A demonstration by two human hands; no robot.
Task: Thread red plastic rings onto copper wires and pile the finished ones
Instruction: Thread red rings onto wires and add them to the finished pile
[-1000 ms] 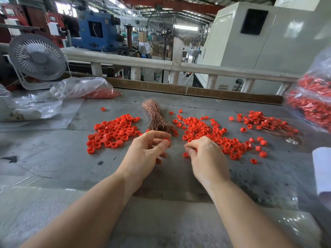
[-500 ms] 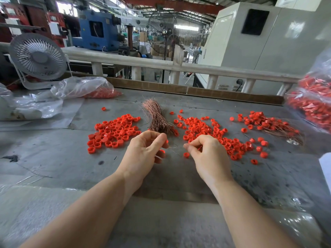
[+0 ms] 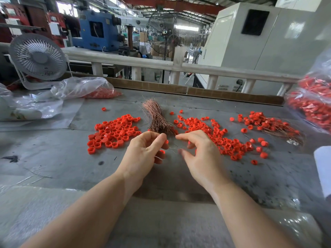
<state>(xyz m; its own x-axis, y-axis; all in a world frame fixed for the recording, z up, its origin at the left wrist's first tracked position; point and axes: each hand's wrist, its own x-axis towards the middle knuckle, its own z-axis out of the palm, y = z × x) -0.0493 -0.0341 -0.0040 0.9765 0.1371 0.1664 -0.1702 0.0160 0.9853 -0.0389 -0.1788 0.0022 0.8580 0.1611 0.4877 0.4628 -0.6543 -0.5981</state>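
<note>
On the grey table [image 3: 53, 158], at the centre of the frame, the left hand [image 3: 143, 154] pinches a red ring [image 3: 166, 141] between thumb and forefinger, with other rings tucked in its curled fingers; a thin copper wire [image 3: 172, 147] trails from it toward the right hand [image 3: 200, 154]. The right hand's fingers are spread and slightly blurred, gripping nothing I can make out. Just above the hands lies a bundle of copper wires [image 3: 155, 119]. Loose red rings [image 3: 112, 131] lie in a patch left of it, and more rings [image 3: 215, 133] spread to the right. The finished pile [image 3: 268, 122] sits at middle right. A clear plastic bag [image 3: 82, 88] at upper left holds red rings; a bulging bag [image 3: 311, 101] at the right edge holds threaded ones.
</note>
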